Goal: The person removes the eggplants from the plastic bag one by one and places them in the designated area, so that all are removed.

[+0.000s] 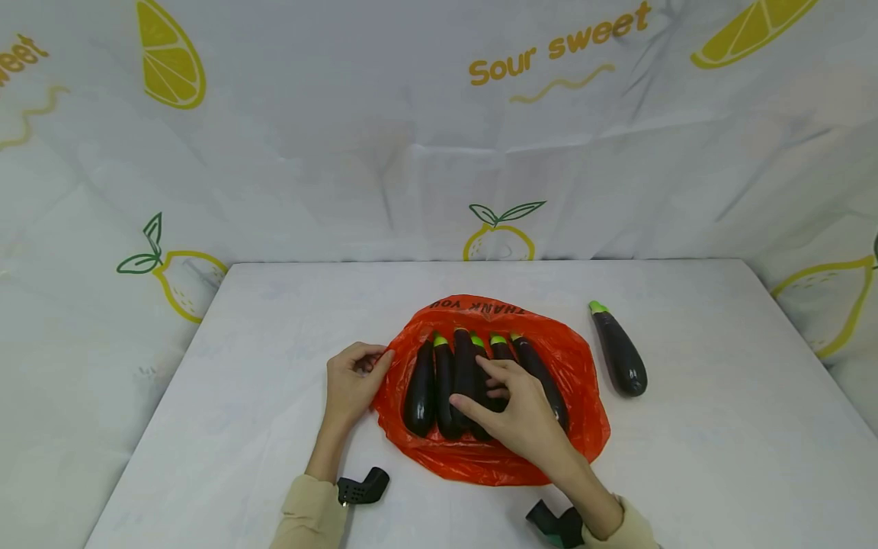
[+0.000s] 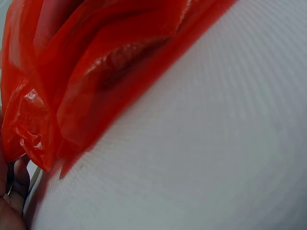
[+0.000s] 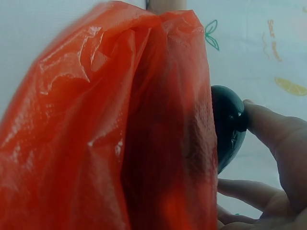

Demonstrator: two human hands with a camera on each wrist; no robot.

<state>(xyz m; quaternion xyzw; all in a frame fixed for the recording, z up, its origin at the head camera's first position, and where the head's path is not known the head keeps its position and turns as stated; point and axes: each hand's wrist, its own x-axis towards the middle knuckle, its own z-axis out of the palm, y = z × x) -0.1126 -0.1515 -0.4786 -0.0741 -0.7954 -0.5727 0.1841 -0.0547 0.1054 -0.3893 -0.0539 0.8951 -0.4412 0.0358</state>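
Observation:
Several dark eggplants (image 1: 421, 393) with green stem ends lie side by side in an open red plastic bag (image 1: 583, 404). My right hand (image 1: 524, 415) reaches over the bag and grips one eggplant (image 1: 465, 370) near the middle, thumb on one side and fingers on the other. The right wrist view shows the thumb against this eggplant's rounded end (image 3: 228, 120), with the bag hiding the rest. At the bag's left edge, my left hand (image 1: 351, 385) pinches the red plastic between thumb and fingers. Only part of that hand shows beside the bag (image 2: 115, 62) in the left wrist view.
A single eggplant (image 1: 620, 352) lies on the white table (image 1: 720, 427), right of the bag. Behind the table hangs a white cloth (image 1: 329, 152) printed with lemons and words. Black wrist devices (image 1: 363, 486) sit by both sleeves.

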